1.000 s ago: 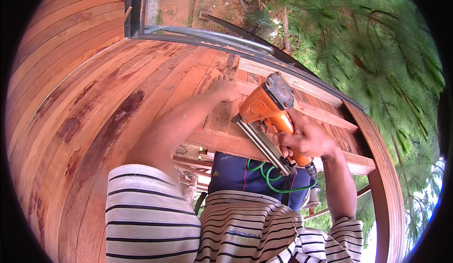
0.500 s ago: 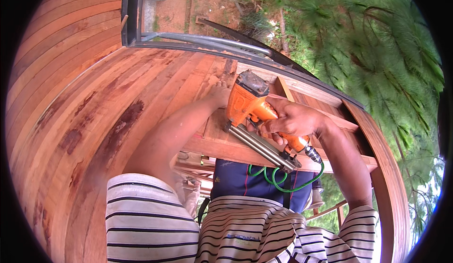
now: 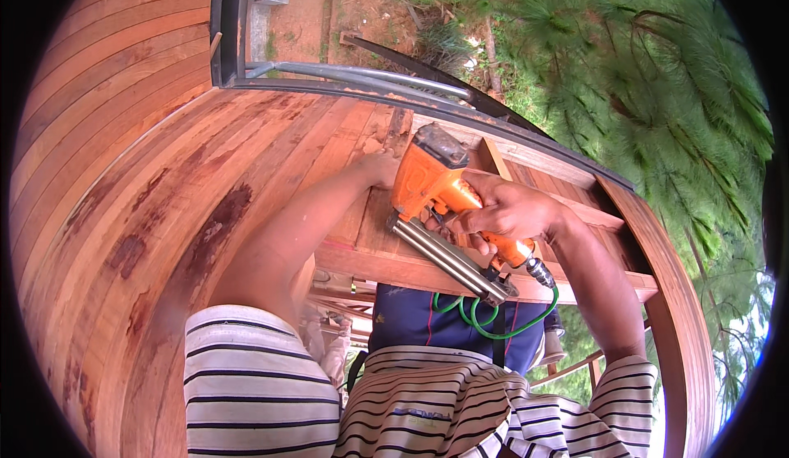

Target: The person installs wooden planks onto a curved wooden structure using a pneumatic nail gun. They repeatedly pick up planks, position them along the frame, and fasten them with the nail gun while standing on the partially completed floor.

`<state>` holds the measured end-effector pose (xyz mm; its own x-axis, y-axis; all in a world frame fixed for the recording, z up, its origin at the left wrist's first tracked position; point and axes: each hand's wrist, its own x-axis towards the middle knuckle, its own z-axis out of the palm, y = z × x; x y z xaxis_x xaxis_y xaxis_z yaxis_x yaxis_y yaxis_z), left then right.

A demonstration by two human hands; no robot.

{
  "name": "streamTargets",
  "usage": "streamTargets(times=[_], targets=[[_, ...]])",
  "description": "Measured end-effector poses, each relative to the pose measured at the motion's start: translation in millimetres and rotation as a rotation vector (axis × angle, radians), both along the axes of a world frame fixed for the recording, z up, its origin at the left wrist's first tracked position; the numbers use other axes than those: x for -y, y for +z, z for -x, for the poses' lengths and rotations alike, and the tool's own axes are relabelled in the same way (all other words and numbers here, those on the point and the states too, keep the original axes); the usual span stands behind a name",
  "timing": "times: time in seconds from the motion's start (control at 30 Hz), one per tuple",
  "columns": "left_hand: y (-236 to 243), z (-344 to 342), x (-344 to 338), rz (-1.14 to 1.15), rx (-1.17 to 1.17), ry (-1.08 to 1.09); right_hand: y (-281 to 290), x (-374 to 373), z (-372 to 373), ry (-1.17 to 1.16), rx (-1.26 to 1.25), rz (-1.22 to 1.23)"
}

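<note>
Just right of the frame's centre, the right hand point(image 3: 514, 211) is wrapped tight around the grip of an orange pneumatic nail gun with a long silver magazine point(image 3: 436, 203). The fingers point(image 3: 485, 228) are curled closed about the handle, so the tool sits fully in that hand. The gun's long axis runs on a diagonal: its orange head points toward the upper left, against the reddish-brown wooden planks point(image 3: 246, 179), while the silver magazine trails toward the lower right, ending near a coiled green air hose point(image 3: 493, 322) that hangs from the handle's base.

The left hand point(image 3: 382, 166) lies just beside the gun's head, to its upper left, and rests on the wood where a plank meets a pale timber beam point(image 3: 394, 265). The tool body hides most of its fingers, so I cannot tell whether they are spread flat or gripping an edge. Of the two hands, the left is nearer to the spot the nose presses on; the right sits farther back along the tool.

A dark curved metal rail point(image 3: 370, 88) arches across the upper middle, with green pine foliage point(image 3: 641, 88) filling the upper right.
</note>
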<state>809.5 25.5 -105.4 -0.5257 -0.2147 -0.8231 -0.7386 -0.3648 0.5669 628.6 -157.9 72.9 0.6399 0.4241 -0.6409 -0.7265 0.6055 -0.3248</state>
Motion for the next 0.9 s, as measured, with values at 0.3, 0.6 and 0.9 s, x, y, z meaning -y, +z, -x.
streamTargets(times=[0.3,0.6,0.9], targets=[[-16.3,-10.0,-4.9,-0.132,-0.127,0.126,-13.4,-10.2,-2.5,0.006,0.026,-0.084],[-33.8,-20.0,-10.6,-0.258,-0.265,0.264,-5.5,-4.7,-17.6,0.036,0.026,-0.085],[-42.9,-46.5,-44.5,0.065,-0.102,0.277,-59.9,47.1,-1.2,-0.095,-0.089,0.137]])
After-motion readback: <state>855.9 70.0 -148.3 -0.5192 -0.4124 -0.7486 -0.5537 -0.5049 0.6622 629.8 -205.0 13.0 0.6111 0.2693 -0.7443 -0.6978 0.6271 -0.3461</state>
